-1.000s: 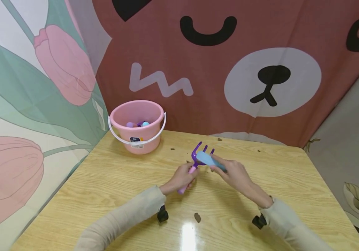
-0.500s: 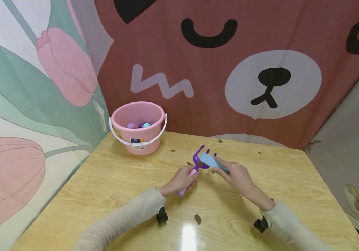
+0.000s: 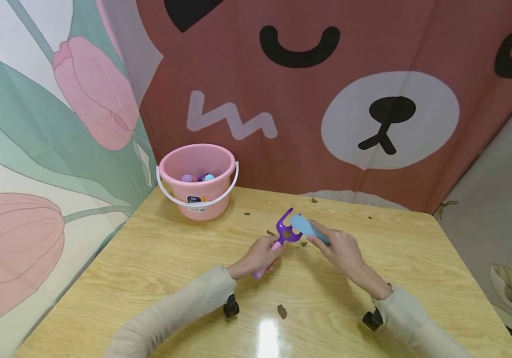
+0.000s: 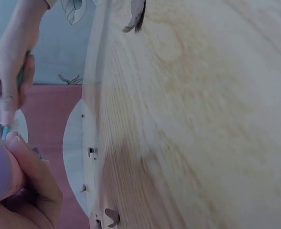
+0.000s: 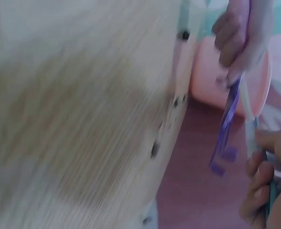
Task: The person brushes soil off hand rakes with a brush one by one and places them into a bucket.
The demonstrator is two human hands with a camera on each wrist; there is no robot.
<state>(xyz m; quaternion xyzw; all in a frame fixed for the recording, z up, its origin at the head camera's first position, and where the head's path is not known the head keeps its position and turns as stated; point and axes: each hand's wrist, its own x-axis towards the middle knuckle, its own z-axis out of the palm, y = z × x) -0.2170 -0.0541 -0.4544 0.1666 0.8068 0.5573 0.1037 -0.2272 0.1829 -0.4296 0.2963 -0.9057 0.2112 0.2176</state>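
My left hand (image 3: 259, 256) grips the lilac handle of a small purple hand rake (image 3: 281, 227), its tines pointing away and held above the table. My right hand (image 3: 344, 251) pinches a flat light-blue tool (image 3: 302, 225) with a rounded end, which overlaps the tines in the head view. From the side, the right wrist view shows the tool's thin edge (image 5: 252, 136) close beside the purple rake (image 5: 228, 114). A brown patch shows at the rake's head. Small brown bits (image 3: 303, 244) lie on the table below. I cannot tell the blue tool's exact kind.
A pink bucket (image 3: 200, 201) with a white handle stands at the back left, with purple and light-blue things inside. A larger brown flake (image 3: 282, 312) lies on the wooden table (image 3: 184, 248) near the front. More crumbs (image 3: 313, 200) dot the back edge, before a printed curtain (image 3: 247, 164).
The blue tool has shifted slightly right across the rake's head, uncovering more of the purple part and a brown patch there. The left hand keeps its grip on the rake.
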